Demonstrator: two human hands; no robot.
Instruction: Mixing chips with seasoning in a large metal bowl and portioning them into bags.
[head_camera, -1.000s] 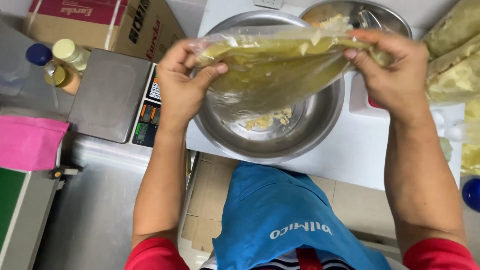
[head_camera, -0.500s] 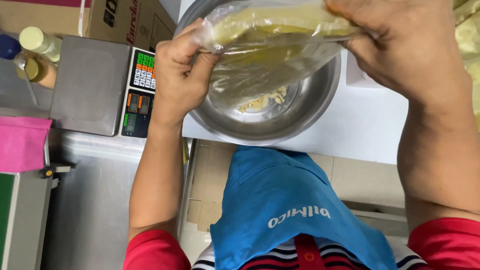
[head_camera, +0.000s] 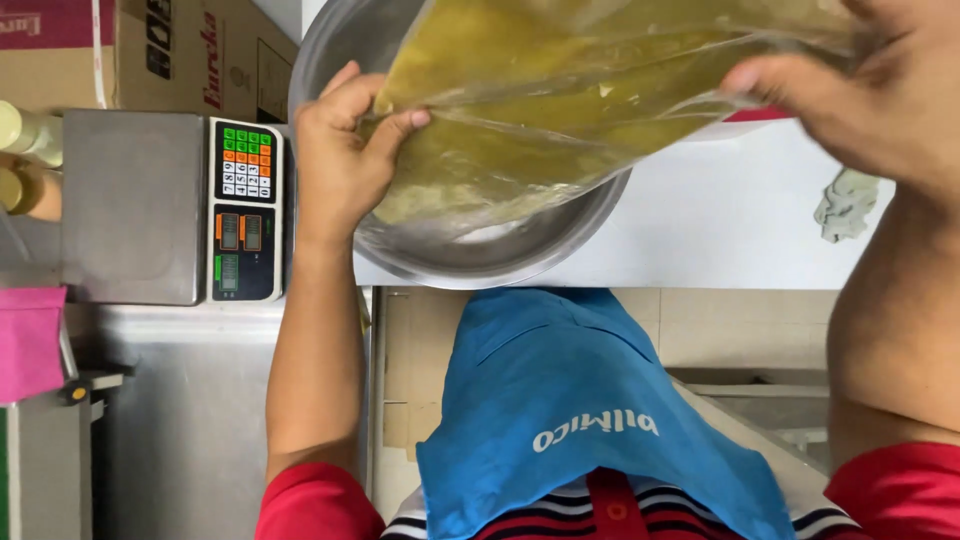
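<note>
We hold the bag (head_camera: 560, 110) over the bowl (head_camera: 480, 250), one hand on each side. The scale (head_camera: 170, 205) sits left of the bowl (a box (head_camera: 150, 50) behind it).

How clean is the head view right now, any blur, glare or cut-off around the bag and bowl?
Head view: lighting even and bright; the plastic bag shows soft sheen, the steel bowl a pale reflection; the right hand is slightly blurred and cropped by the frame edge; the left hand and the scale are sharp.
</note>
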